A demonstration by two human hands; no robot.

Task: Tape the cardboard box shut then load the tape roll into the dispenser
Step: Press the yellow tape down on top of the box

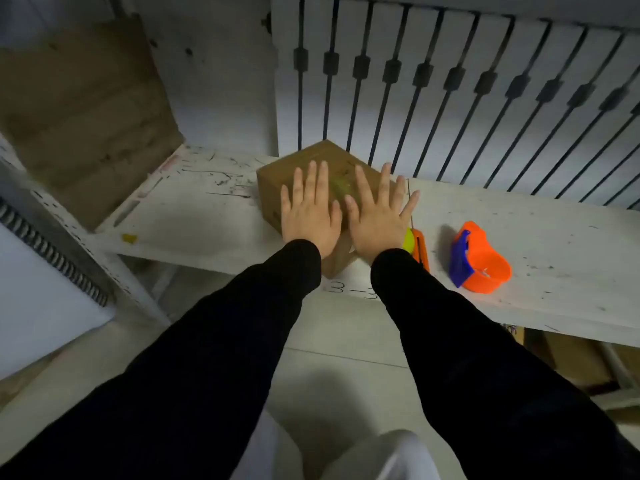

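Note:
A small brown cardboard box (277, 174) sits on the white shelf board (519, 244), turned corner-on to me. My left hand (310, 207) lies flat on its top, fingers spread. My right hand (377, 211) lies flat beside it on the same top, thumb out to the right. A greenish strip of tape (341, 187) shows between the two hands. The orange and blue tape dispenser (479, 258) lies on the board to the right. A yellow-green tape roll (408, 240) peeks out by my right wrist, mostly hidden.
An orange utility knife (423, 251) lies just right of my right wrist. A white panel with black rods (450, 81) stands behind the board. A large cardboard sheet (79, 109) leans at the back left. Tiled floor lies below the board's front edge.

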